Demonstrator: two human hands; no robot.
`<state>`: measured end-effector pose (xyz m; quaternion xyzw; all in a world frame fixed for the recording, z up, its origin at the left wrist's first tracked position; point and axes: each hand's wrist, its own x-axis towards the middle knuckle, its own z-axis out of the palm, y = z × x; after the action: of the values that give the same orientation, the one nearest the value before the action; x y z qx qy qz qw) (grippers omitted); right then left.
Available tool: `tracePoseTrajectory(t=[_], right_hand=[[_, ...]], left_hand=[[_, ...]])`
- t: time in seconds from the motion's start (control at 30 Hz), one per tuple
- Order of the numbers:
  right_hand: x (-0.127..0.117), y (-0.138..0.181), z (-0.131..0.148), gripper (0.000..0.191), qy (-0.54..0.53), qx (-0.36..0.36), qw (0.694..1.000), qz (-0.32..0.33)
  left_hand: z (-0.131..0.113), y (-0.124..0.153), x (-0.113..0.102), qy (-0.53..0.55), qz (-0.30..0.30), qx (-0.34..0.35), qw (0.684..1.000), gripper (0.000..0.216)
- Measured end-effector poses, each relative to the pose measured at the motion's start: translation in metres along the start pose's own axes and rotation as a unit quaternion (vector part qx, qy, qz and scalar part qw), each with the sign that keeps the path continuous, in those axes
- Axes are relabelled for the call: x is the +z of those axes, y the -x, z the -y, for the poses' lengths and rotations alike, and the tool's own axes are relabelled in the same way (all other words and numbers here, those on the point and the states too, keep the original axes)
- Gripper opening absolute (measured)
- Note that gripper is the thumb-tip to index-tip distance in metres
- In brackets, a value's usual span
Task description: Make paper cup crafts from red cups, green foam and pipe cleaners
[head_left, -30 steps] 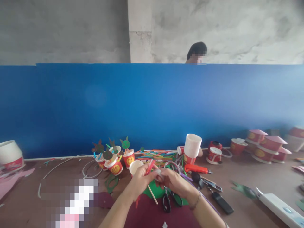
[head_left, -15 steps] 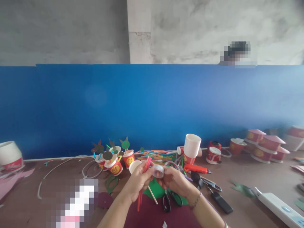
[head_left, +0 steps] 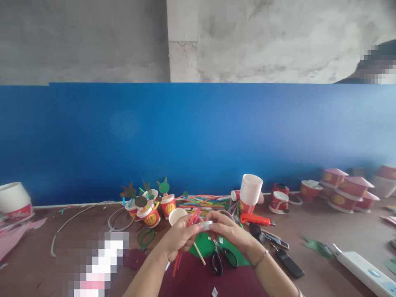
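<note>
My left hand (head_left: 179, 237) is closed round a bundle of thin red strips (head_left: 185, 237) that stick out above and below the fist. My right hand (head_left: 227, 233) pinches a small roll of clear tape (head_left: 206, 225) held against the strips' upper part. Both hands hover just above a green paper piece (head_left: 204, 247) and a dark red sheet (head_left: 198, 276) on the brown table (head_left: 340, 235). Black-handled scissors (head_left: 221, 258) lie just below my right hand, with a thin wooden stick (head_left: 199, 253) beside them.
Red paper cups with paper flowers (head_left: 148, 206) and a heap of coloured strips (head_left: 201, 201) lie behind my hands. A white upturned cup (head_left: 250, 192), an orange utility knife (head_left: 256, 219), more cups (head_left: 343, 189) and a blue partition (head_left: 198, 136) stand further back. A person's head (head_left: 379, 62) shows above the partition.
The tape roll in my right hand has turned edge-on and sits closer against the strips. The person behind the partition has moved to the right.
</note>
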<state>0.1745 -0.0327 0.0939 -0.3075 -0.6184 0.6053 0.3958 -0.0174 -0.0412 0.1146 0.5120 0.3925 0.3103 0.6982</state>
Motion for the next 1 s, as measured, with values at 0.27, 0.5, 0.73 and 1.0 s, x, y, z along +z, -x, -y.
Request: tracePoseTrajectory(t=[0.27,0.5,0.73,1.0], right_hand=[[0.001,-0.002,-0.002,0.018,-0.119,-0.012,0.993,0.013],[0.009,-0.007,-0.010,0.030,-0.224,0.012,0.974,0.024],[0.001,-0.005,-0.007,0.026,-0.093,-0.015,0.996,0.002],[-0.003,-0.007,-0.006,0.030,0.059,-0.047,0.997,-0.035]], left_hand=[[0.002,0.001,0.004,0.026,0.037,0.025,0.999,0.040],[0.002,0.002,0.004,0.048,0.042,0.050,0.997,0.041],[0.004,-0.003,-0.003,0.010,0.033,0.035,0.999,0.037],[0.005,-0.004,-0.003,0.000,0.014,0.010,1.000,0.038]])
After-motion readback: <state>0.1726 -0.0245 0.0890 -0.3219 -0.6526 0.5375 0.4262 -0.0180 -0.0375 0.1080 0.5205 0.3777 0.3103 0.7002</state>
